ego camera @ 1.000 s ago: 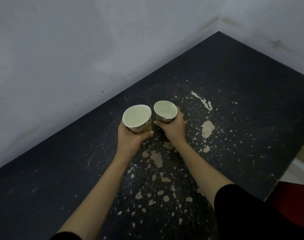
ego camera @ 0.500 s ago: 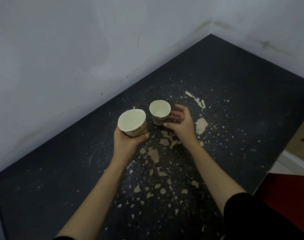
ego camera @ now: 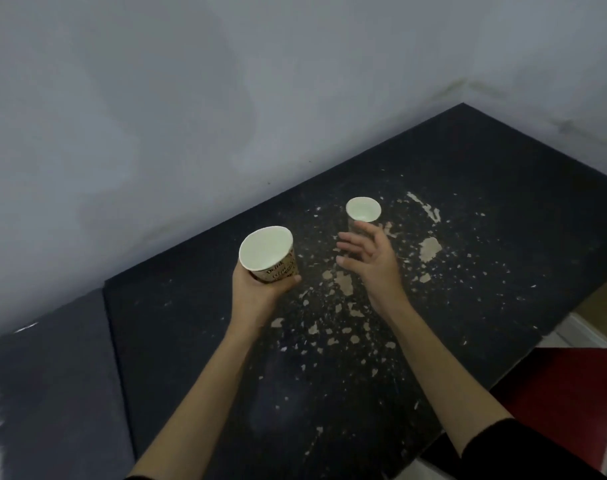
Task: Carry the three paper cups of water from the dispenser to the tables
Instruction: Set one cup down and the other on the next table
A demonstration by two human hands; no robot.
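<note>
A paper cup with brown print (ego camera: 268, 255) is held above the black table (ego camera: 485, 188), gripped from below by my left hand (ego camera: 260, 289). A second paper cup (ego camera: 363, 210) stands upright on the table farther back, to the right. My right hand (ego camera: 368, 261) hovers just in front of that cup, fingers spread, holding nothing and apart from it. Whether the cups hold water is hard to tell. A third cup is not in view.
The black table has chipped, speckled paint and sits in a corner of grey walls (ego camera: 156, 116). A second dark table (ego camera: 46, 393) adjoins it on the left. A red surface (ego camera: 572, 393) lies at the lower right past the table's edge.
My right hand let go of the second cup, which now stands on the table, and drew back toward me. My left hand still holds its cup, lifted slightly and nearer.
</note>
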